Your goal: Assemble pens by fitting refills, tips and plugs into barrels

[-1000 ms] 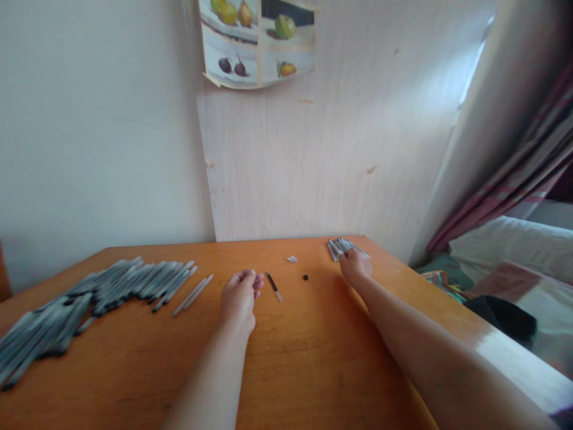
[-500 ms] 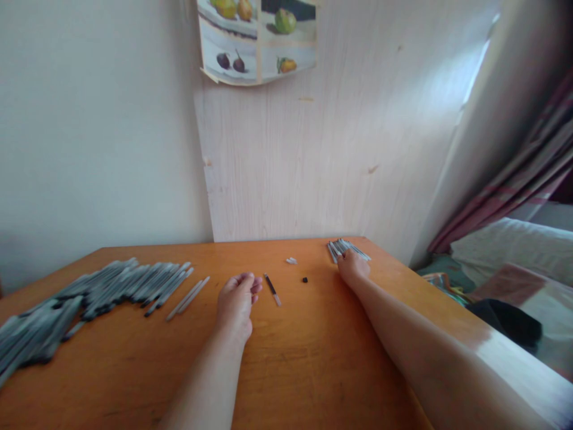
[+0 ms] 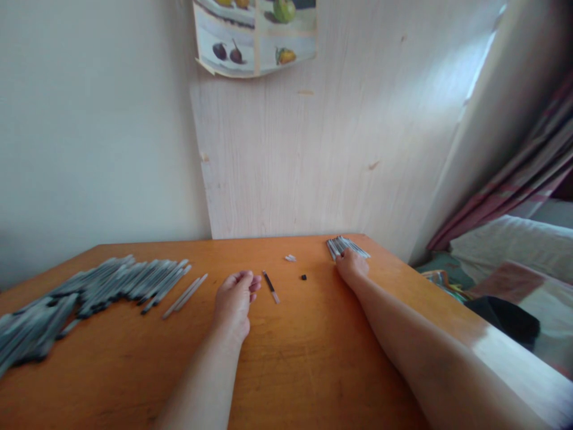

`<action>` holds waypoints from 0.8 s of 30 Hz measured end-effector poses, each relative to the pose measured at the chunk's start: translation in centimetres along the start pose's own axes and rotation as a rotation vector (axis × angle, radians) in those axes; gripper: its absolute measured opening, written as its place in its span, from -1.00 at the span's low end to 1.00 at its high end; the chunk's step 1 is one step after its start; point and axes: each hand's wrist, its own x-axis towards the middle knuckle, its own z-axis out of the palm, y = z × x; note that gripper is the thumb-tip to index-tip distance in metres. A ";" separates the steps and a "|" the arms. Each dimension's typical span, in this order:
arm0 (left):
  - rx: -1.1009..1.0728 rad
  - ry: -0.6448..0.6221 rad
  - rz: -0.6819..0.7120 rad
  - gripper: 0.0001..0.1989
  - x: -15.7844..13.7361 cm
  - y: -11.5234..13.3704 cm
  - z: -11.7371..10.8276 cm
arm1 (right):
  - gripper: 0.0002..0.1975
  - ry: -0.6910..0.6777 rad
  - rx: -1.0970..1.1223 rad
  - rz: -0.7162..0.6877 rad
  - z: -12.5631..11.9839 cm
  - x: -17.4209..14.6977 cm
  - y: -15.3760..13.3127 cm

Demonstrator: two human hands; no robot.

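My left hand [image 3: 233, 301] is raised over the middle of the desk, its fingers curled in and the thumb against the index finger. Nothing shows in it. Just right of it lies a slim black pen part [image 3: 270, 286] with a clear end. At the back right, my right hand [image 3: 353, 267] is closed at the near edge of a bundle of grey pens [image 3: 348, 246]. Its fingertips are mostly hidden, so what they grip is unclear. A small black cap [image 3: 304, 277] and several whitish bits [image 3: 290, 258] lie between the hands.
Two pale, thin tubes [image 3: 185, 296] lie left of my left hand. Beyond them spreads a large pile of grey pens with black ends [image 3: 116, 283]. The wooden desk [image 3: 286, 370] meets a wall panel [image 3: 286, 167] at the back. Bedding and a black item [image 3: 504, 319] are off its right side.
The view has tilted slightly, so everything sits a little higher in the picture. Both hands keep nearly the same place and shape, the right one still at the pen bundle.
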 end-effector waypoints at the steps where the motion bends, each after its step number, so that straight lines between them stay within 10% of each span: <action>1: 0.002 0.000 -0.001 -0.78 0.0 0.0 0.0 | -0.63 -0.001 0.000 -0.004 0.0 0.0 0.0; 24: 0.015 0.003 0.008 -0.78 0.3 -0.2 -0.1 | -0.68 -0.034 0.019 -0.034 0.0 -0.1 0.0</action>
